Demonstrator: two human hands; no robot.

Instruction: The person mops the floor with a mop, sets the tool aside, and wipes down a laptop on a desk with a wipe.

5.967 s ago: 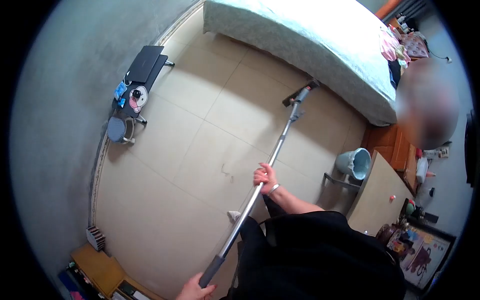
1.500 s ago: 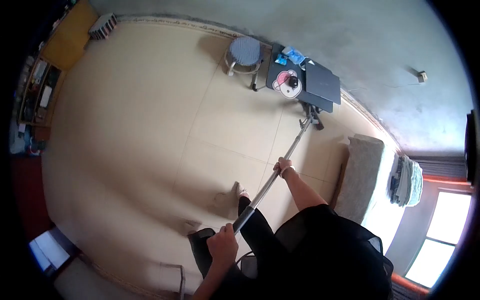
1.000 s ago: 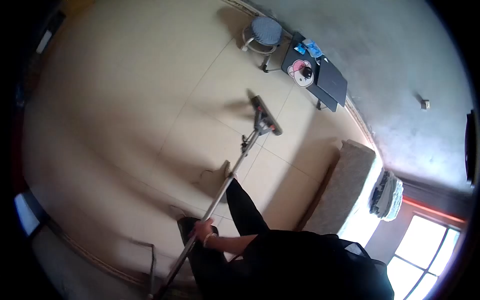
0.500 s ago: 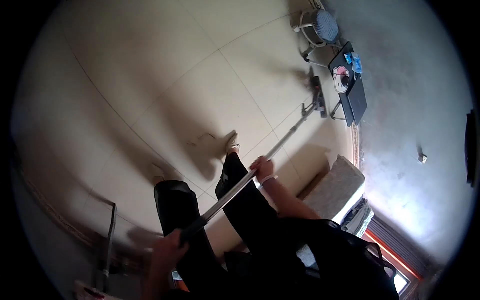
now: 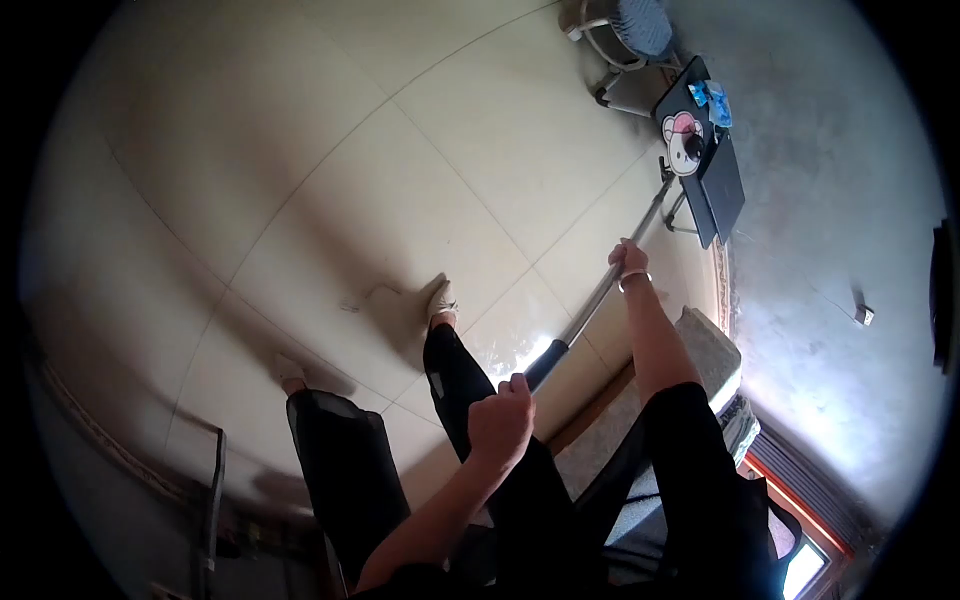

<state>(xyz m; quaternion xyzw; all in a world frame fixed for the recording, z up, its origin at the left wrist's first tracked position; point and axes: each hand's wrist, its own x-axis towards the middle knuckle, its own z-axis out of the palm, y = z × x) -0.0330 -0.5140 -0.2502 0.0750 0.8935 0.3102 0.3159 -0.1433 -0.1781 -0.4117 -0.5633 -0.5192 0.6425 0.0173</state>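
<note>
A long metal pole with a dark grip runs diagonally up toward a low black folding table. My left hand is closed around the grip at its lower end. Farther up, my right hand, with a bracelet at the wrist, wraps round the metal shaft. The pole's far end reaches beneath the table, whose top hides the flat head. On the table lie a closed laptop, a cartoon-face mat with a dark round object on it, and blue packets.
A round stool with a blue-grey seat stands beside the table against the wall. The covered bed is at the right. A metal-legged frame stands at lower left. My feet are on the tiled floor.
Compared with half a second ago, both my hands have moved up and right with the pole. Its head has gone from beside the table to under it, out of sight.
</note>
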